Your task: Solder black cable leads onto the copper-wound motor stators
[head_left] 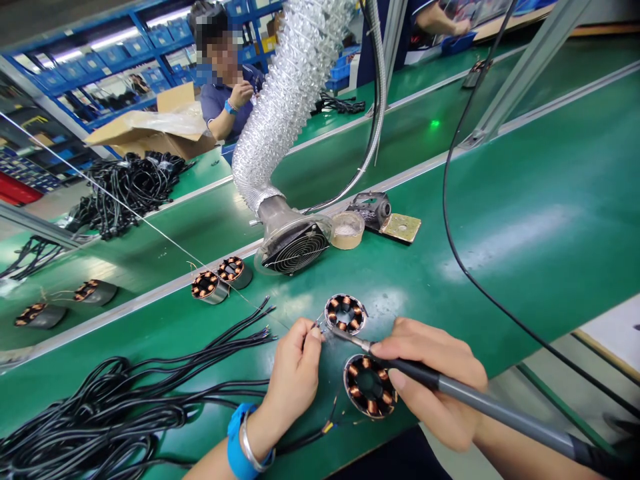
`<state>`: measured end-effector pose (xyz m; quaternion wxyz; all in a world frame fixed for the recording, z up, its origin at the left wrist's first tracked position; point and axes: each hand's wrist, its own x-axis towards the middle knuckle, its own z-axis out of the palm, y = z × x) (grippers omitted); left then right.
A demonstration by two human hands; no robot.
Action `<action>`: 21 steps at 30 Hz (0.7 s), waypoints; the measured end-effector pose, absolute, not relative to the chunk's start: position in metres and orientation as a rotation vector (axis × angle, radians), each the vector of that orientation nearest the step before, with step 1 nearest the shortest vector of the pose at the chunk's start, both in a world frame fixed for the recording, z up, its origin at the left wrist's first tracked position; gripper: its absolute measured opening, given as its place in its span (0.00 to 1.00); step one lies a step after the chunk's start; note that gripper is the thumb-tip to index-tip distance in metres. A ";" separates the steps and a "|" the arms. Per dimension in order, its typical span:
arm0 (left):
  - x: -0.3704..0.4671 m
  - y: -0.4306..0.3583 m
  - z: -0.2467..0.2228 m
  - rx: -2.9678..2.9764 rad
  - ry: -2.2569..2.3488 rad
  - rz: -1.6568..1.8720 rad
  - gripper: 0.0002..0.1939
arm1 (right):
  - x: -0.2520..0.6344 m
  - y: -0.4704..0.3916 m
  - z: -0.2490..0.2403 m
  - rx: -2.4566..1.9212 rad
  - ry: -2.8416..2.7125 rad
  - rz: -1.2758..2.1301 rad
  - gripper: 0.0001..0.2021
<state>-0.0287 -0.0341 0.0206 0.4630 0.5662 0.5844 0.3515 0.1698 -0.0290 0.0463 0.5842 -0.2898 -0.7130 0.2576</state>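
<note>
My right hand [435, 380] grips a soldering iron [415, 373] like a pen. Its metal tip reaches the edge of a motor stator [345, 315] with copper windings. My left hand [295, 367] is closed in a pinch on a thin wire [317, 325] beside that stator, close to the iron's tip. What else lies between those fingers is hidden. Nearer to me, a second stator [370, 387] lies just below the iron, with a black cable [315, 437] and its bare coloured ends next to it.
A heap of black cables [100, 407] covers the left front. A fume hood [297, 247] on a foil duct [290, 100] hangs ahead. Behind it are an iron stand [373, 210] and a round tub [347, 230]. More stators [210, 287] stand left; a co-worker [230, 100] sits across.
</note>
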 end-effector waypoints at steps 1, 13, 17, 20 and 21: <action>-0.029 -0.034 0.021 1.391 1.435 0.863 0.16 | 0.169 -0.029 0.044 -0.666 -1.663 0.605 0.14; -0.028 -0.034 0.022 1.384 1.452 0.861 0.16 | 0.167 -0.031 0.040 -0.655 -1.657 0.596 0.14; -0.028 -0.034 0.022 1.399 1.467 0.846 0.16 | 0.170 -0.030 0.041 -0.637 -1.641 0.618 0.16; -0.028 -0.033 0.022 1.399 1.467 0.847 0.16 | 0.170 -0.030 0.041 -0.639 -1.634 0.608 0.16; -0.028 -0.033 0.022 1.399 1.467 0.847 0.16 | 0.170 -0.030 0.041 -0.636 -1.633 0.601 0.16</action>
